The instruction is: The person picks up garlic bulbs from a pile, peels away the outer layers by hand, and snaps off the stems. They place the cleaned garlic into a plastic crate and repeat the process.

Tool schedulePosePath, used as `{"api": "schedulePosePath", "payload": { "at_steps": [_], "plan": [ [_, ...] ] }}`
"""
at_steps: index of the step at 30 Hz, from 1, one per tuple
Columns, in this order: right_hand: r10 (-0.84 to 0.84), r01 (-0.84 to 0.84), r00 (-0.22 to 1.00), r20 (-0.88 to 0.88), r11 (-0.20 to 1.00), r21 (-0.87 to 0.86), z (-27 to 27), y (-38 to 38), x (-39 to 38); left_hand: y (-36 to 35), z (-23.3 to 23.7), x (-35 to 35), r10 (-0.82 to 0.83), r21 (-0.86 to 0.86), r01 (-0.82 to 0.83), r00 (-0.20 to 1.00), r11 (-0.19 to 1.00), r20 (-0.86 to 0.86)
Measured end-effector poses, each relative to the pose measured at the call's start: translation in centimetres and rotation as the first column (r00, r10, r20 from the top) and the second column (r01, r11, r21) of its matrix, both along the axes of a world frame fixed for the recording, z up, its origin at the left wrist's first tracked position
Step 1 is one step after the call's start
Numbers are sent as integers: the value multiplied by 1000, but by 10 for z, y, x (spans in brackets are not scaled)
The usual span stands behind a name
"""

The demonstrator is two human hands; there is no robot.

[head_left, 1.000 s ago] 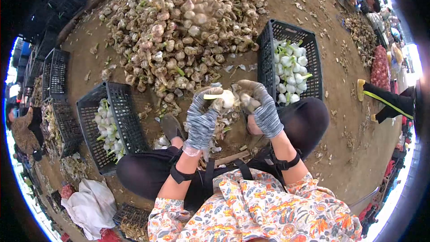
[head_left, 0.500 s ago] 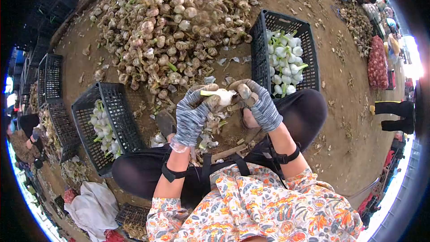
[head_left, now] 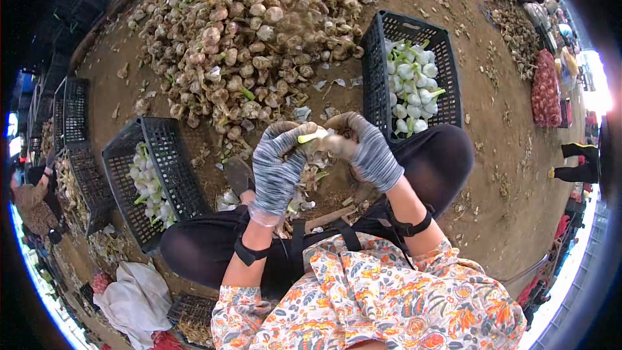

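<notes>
In grey knit gloves with soiled fingers, my left hand [head_left: 280, 170] and my right hand [head_left: 366, 149] meet above my crossed legs. Between them is a garlic bulb [head_left: 313, 135] with a short green stem pointing left, mostly covered by my fingers. The left fingers are wrapped round it. Right fingers and thumb close over its other side, the thumb slightly blurred. White peeled garlic lies in the black crate [head_left: 455, 84] beyond my right knee. Another black crate [head_left: 183, 162], left of my hands, also holds peeled garlic with green stems.
A large heap of unpeeled garlic [head_left: 240, 32] covers the floor ahead. Loose skins [head_left: 301, 113] lie below it. A red mesh sack [head_left: 546, 91] stands at the right, a white sack [head_left: 133, 301] at lower left. Other people are at both edges, near further crates [head_left: 70, 110].
My right thumb and fingers have moved left across the garlic bulb, which now shows less. At the far left a co-worker has shifted, and the dark-trousered legs at the right have moved.
</notes>
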State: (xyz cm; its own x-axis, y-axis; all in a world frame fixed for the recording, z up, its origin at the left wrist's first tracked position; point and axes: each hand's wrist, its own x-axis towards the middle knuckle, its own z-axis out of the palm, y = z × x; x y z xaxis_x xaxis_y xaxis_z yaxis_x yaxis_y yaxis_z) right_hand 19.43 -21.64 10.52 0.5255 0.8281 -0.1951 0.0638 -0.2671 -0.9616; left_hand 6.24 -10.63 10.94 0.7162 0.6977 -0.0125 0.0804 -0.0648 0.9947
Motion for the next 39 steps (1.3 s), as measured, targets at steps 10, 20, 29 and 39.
{"api": "schedulePosePath", "payload": {
  "at_steps": [10, 20, 29, 39],
  "plan": [
    [-246, 246, 870, 426, 968, 56, -40, -1, 14, -1, -6, -2, 31, 47, -38, 989, 998, 142],
    [51, -36, 991, 121, 992, -125, -6, 3, 2, 3, -13, 1, -141, -178, 166, 980, 970, 143],
    [7, -5, 973, -232, 1000, 8, -1, -6, 7, 2, -9, 0, -58, -213, 78, 993, 974, 99],
    [-314, 299, 917, 248, 949, 98, -22, 4, 6, 0, -8, -3, -11, 29, 9, 998, 1000, 68]
  ]
}}
